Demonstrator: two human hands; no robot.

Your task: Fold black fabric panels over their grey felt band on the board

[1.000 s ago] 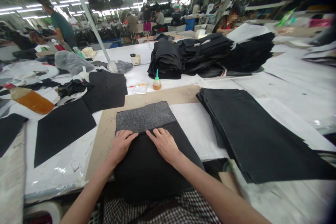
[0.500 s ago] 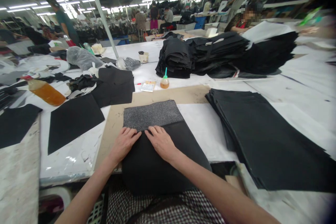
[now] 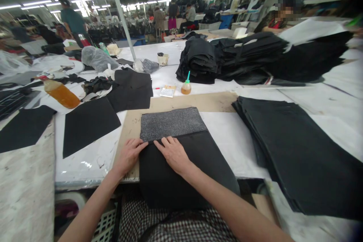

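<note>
A black fabric panel (image 3: 184, 166) lies in front of me on a brown board (image 3: 127, 124), hanging over the table's near edge. Its far part is a grey ribbed strip (image 3: 172, 123). My left hand (image 3: 128, 155) lies flat at the panel's left edge, fingers touching the seam below the grey strip. My right hand (image 3: 173, 154) presses flat on the black part just under the same seam. Both hands hold nothing and lie close together.
A stack of black sheets (image 3: 297, 147) lies at the right. Black cut pieces (image 3: 89, 123) lie at the left, near an amber bottle (image 3: 61, 93). A small glue bottle (image 3: 186, 87) and folded black piles (image 3: 235, 60) stand behind. Other people work in the background.
My hands have stayed pressed along the seam, the left drawing a little toward the panel's left edge. The camera has turned left, so everything has shifted to the right in view.
</note>
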